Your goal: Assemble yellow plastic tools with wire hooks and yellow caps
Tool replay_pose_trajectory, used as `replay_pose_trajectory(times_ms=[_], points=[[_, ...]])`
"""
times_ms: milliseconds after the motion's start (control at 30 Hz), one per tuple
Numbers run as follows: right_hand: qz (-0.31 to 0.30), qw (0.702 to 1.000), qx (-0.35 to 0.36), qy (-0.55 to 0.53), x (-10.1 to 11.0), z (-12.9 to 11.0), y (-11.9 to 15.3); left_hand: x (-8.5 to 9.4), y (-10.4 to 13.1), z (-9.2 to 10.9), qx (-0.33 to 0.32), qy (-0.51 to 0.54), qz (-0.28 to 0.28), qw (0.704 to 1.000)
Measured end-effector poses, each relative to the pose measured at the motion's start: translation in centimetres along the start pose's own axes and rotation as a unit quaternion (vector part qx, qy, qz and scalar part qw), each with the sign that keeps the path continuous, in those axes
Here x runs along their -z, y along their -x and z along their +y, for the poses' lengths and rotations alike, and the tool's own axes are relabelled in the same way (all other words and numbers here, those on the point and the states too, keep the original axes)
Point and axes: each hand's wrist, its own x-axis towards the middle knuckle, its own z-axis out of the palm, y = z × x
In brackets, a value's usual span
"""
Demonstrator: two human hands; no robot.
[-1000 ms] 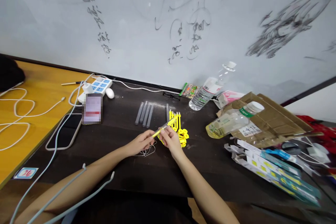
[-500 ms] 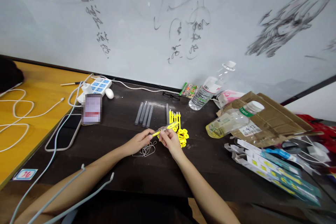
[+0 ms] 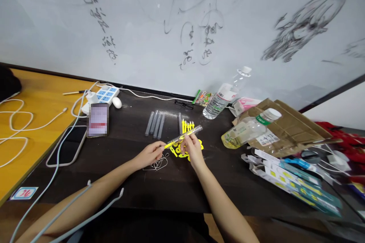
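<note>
My left hand [image 3: 152, 153] pinches the near end of a yellow plastic rod [image 3: 169, 145]. The rod's other part sits inside a clear plastic tube [image 3: 196, 130], whose far end looks hollow. With its fingers around the tube, my right hand [image 3: 194, 150] grips it from the right side. Small yellow plastic parts [image 3: 174, 152] lie under and around my right hand, partly hidden by it. Behind the tube, several yellow rods with pale tips [image 3: 188, 124] lie side by side, next to a single clear tube [image 3: 180, 121]. Thin bent metal wires [image 3: 160, 164] are beside my left hand.
Several clear tubes [image 3: 155, 125] lie farther back on the dark table. To the right stand a water bottle [image 3: 213, 104], a leaning bottle [image 3: 242, 134], cardboard [image 3: 296, 125] and an opened box [image 3: 296, 186]. Phones [image 3: 67, 146], a power strip [image 3: 107, 94] and cables occupy the left.
The clear tube has shifted up and right along the yellow rod, showing more hollow length at its far end. My right hand has moved slightly right, and more loose yellow parts show below the tube.
</note>
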Motion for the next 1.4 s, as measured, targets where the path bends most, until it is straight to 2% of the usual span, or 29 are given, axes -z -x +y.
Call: replay_pose_trajectory(times_ms=[233,433,567,667,767,833,933,967,1000,1067,1233,1267,1300,1400], points=[[0.042,0.997,0.000,-0.060,1.6,-1.2,-1.2,-0.2,0.3,1.1,-0.007,0.036,-0.030,0.999],[0.084,0.993,-0.010,-0.083,3.1,-1.9,-2.6,-0.7,0.9,2.5,-0.041,0.111,0.013,0.993],[0.090,0.996,0.006,-0.001,2.9,-1.7,-3.7,-0.7,0.9,2.7,-0.059,0.142,0.050,0.987],[0.025,0.988,0.004,0.149,1.8,-1.1,-5.1,-0.6,0.8,2.8,-0.066,0.155,0.082,0.982],[-0.065,0.946,0.016,0.317,0.1,-0.5,-6.7,-0.6,0.7,2.8,-0.078,0.163,0.114,0.977],[-0.092,0.889,0.023,0.447,-1.3,-0.3,-7.6,-0.4,0.7,2.7,-0.085,0.163,0.136,0.973],[-0.081,0.797,0.022,0.598,-3.3,-0.2,-8.6,-0.1,0.5,2.5,-0.096,0.159,0.163,0.969],[-0.077,0.775,0.021,0.627,-3.8,-0.1,-8.8,0.0,0.5,2.4,-0.100,0.157,0.168,0.968],[-0.077,0.759,0.022,0.647,-4.3,-0.1,-9.0,0.1,0.5,2.4,-0.103,0.155,0.171,0.967],[-0.083,0.747,0.030,0.659,-4.8,0.0,-9.2,0.1,0.5,2.4,-0.103,0.152,0.172,0.968],[-0.090,0.758,0.058,0.643,-4.7,-0.3,-8.9,-0.1,0.5,2.7,-0.087,0.149,0.171,0.970],[-0.087,0.771,0.069,0.627,-4.4,-0.5,-8.6,-0.1,0.5,2.7,-0.085,0.147,0.170,0.971],[-0.086,0.792,0.083,0.598,-4.2,-0.6,-8.2,-0.1,0.5,2.6,-0.082,0.145,0.167,0.972],[-0.117,0.916,0.119,0.366,-3.2,-1.0,-6.4,0.0,0.2,2.1,-0.069,0.127,0.138,0.980]])
